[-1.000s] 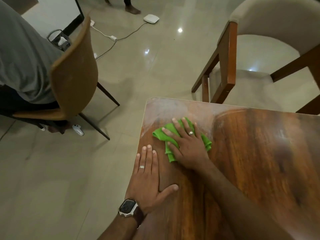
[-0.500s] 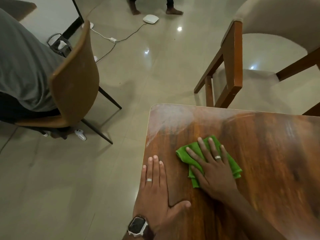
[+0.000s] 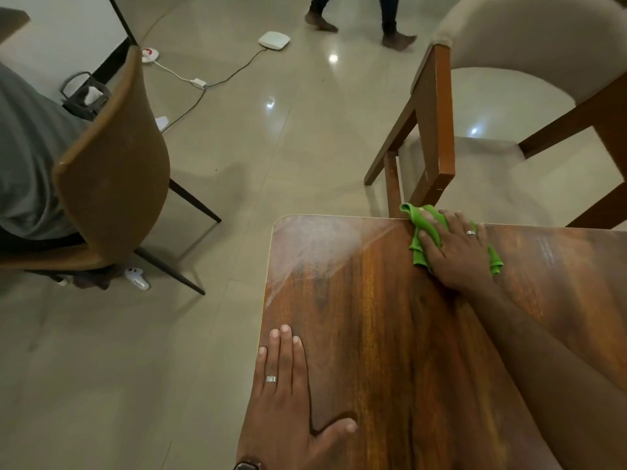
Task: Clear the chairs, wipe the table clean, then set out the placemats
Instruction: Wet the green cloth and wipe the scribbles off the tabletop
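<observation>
Right hand (image 3: 458,252) flat, fingers spread, pressing cloth (image 3: 419,228) at table (image 3: 373,317) far edge; left hand (image 3: 288,395) flat on near edge.

Green cloth (image 3: 418,244) lay crumpled at far edge of the wooden table (image 3: 390,334), upper right of centre in frame, one corner poking just past the edge; most of it was hidden. Table, glossy dark-brown w/ rounded corner, filled the lower right; hazy pale smear near its upper-left corner. Cream-seated wooden chair (image 3: 437,130) stood upper right, close to that edge. Tan chair (image 3: 115,171) at left, occupied.
</observation>
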